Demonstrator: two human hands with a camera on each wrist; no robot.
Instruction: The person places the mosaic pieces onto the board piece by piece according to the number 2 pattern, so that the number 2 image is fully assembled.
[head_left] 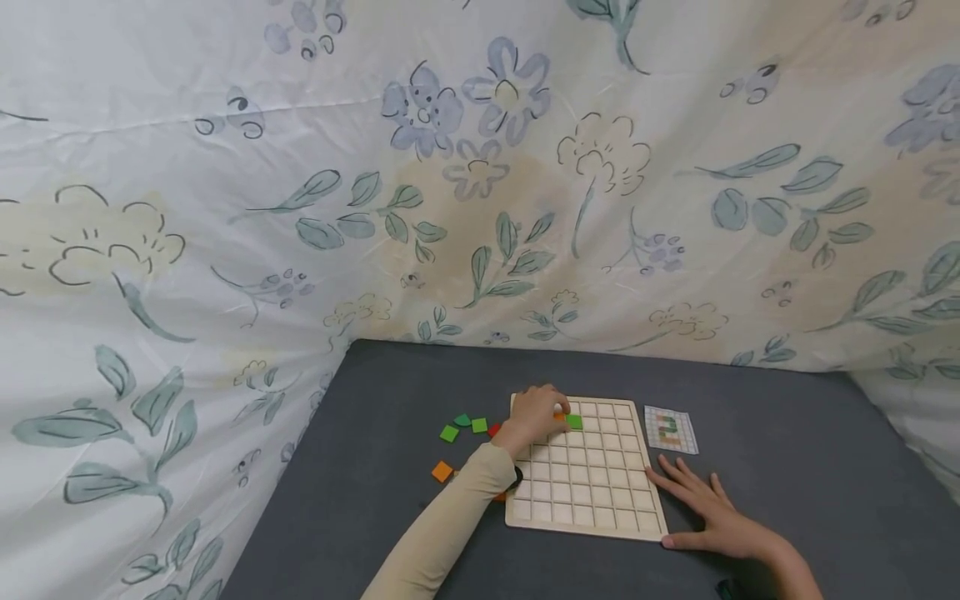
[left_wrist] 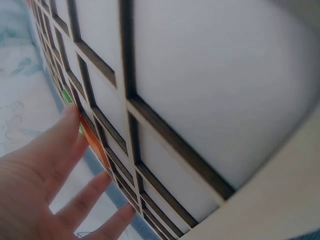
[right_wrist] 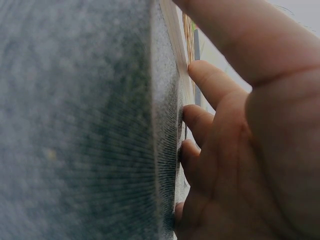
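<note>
A pale wooden grid board (head_left: 600, 487) lies on the dark table. My left hand (head_left: 536, 414) reaches over its upper left part. The thumb and index finger close about an orange square tile (head_left: 558, 416), also seen as an orange patch (left_wrist: 94, 142) at the grid in the left wrist view. Right beside it, a green square tile (head_left: 573, 422) sits in the grid. My right hand (head_left: 708, 518) rests with spread fingers along the board's right edge, thumb near the lower right corner. In the right wrist view, its fingertips (right_wrist: 197, 117) meet the board's side and the table.
Left of the board lie loose tiles: green squares (head_left: 448, 433), a dark green piece (head_left: 462, 420), a red piece (head_left: 494, 429) and an orange square (head_left: 442, 472). Some are partly behind the left arm. A small gridded card (head_left: 671, 430) with a coloured pattern lies right of the board.
</note>
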